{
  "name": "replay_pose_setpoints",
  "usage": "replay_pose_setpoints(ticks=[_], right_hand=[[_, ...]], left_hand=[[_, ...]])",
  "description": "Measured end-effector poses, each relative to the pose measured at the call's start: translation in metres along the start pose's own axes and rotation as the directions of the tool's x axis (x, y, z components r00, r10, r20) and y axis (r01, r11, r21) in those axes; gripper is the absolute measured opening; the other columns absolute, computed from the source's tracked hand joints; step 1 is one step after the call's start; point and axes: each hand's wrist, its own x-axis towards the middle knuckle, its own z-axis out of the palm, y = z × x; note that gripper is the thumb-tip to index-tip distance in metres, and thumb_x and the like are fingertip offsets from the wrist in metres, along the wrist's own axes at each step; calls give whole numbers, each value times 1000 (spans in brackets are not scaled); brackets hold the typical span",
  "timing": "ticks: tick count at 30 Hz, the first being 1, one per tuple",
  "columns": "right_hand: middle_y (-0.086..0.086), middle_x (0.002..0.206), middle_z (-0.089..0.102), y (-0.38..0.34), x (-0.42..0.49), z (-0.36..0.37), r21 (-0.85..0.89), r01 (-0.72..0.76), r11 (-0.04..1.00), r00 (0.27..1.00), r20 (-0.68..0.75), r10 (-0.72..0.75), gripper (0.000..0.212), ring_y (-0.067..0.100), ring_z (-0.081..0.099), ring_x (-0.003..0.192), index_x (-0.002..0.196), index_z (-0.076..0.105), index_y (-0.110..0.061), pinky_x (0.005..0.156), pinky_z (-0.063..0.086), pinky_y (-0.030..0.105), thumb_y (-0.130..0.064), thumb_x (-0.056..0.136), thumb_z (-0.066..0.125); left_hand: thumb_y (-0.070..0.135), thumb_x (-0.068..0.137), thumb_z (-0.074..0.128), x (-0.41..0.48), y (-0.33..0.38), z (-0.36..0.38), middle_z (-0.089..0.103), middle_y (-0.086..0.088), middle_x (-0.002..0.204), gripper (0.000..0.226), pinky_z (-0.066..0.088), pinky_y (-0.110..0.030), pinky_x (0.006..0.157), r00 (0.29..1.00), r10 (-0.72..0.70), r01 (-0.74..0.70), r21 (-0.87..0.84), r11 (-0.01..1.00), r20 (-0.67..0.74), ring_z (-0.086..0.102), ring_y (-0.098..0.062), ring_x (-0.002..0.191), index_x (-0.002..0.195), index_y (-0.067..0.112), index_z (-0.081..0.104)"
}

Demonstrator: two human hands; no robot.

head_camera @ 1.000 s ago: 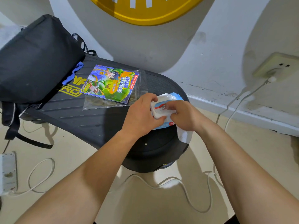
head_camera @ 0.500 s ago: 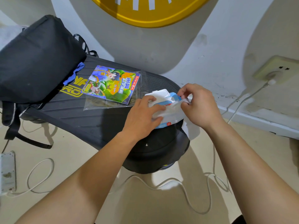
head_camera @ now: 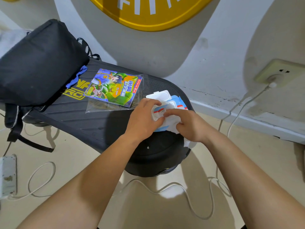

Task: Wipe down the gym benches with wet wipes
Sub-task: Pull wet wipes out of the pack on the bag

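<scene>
**A:** Where is the pack lying?

**B:** The pack (head_camera: 175, 103) of wet wipes is lying on the bench (head_camera: 99, 124), at its rounded right end. Its white lid (head_camera: 160, 95) is standing open on the far side.

**A:** What are the hands doing?

**B:** The left hand (head_camera: 143, 120) is gripping the pack from the left, with its fingers curling over the top and its thumb pressing near the label. The right hand (head_camera: 189, 125) is coming in from the other side. Its forefinger is touching the label while its other fingers are curling round a white wipe (head_camera: 188, 143).

**A:** And how is the wipe lying?

**B:** It is bunching under the right palm and hanging past the bench's rounded edge.

**A:** Is anything else sitting on the bench?

**B:** A comic (head_camera: 113, 87) in a clear sleeve is lying flat at the bench's middle, just beside the left hand. A black bag (head_camera: 41, 63) is resting on the bench's left end, covering part of the yellow lettering (head_camera: 77, 92).

**A:** And off the bench?

**B:** A white cable (head_camera: 148, 190) is looping over the floor (head_camera: 148, 214) below the bench's rounded end. A power strip (head_camera: 7, 176) is lying on the floor off the bench's left. A socket (head_camera: 279, 71) is showing on the wall (head_camera: 214, 55) to the bench's right, and a plug is sitting in it.
</scene>
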Motion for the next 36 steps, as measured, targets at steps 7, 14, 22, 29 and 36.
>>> replay_pose_setpoints(ticks=[7, 14, 22, 29, 36], right_hand=[[-12, 124, 52, 1, -1, -2, 150, -28, 988, 992, 125, 10, 40, 13, 51, 96, 109, 53, -37, 84, 50, 24, -1, 92, 47], [-12, 147, 49, 5, -6, -5, -174, 23, 985, 998, -49, -32, 68, 19, 52, 125, 142, 48, -39, 100, 48, 35, 0, 87, 47], [-8, 155, 37, -3, -3, 8, -126, -37, 991, 997, 68, 46, 66, 23, 44, 134, 152, 30, -43, 110, 44, 36, -9, 98, 48], [-5, 150, 42, -6, 1, 8, -224, -50, 973, 997, 47, 63, 68, 22, 51, 124, 152, 27, -45, 98, 48, 30, -10, 99, 52], [-11, 154, 40, -7, 9, 14, -282, -30, 959, 999, 15, 35, 66, 23, 49, 130, 153, 31, -42, 104, 45, 33, -13, 98, 54]], left_hand=[[36, 92, 71, 3, -4, 4, 47, 8, 131, 35, 41, -20, 97, 999, 41, -43, 66, 997, 24, 49, -8, 119, 126, 35, 65], [28, 86, 74, 2, -9, 5, 57, 8, 115, 10, 51, -29, 91, 999, -5, 5, 0, 1000, -33, 57, -10, 107, 94, 25, 69], [16, 80, 82, 4, -20, -9, 65, 7, 124, 23, 53, -36, 101, 997, -28, 39, -163, 986, 67, 60, -8, 112, 100, 23, 73], [13, 90, 71, 6, -21, -21, 60, 7, 136, 27, 48, -33, 107, 982, 48, -42, -40, 998, 184, 55, -9, 122, 115, 24, 73], [15, 95, 65, 6, -15, -14, 69, 1, 123, 16, 46, -28, 103, 998, 45, -43, -48, 998, 49, 61, -13, 113, 107, 17, 75]])
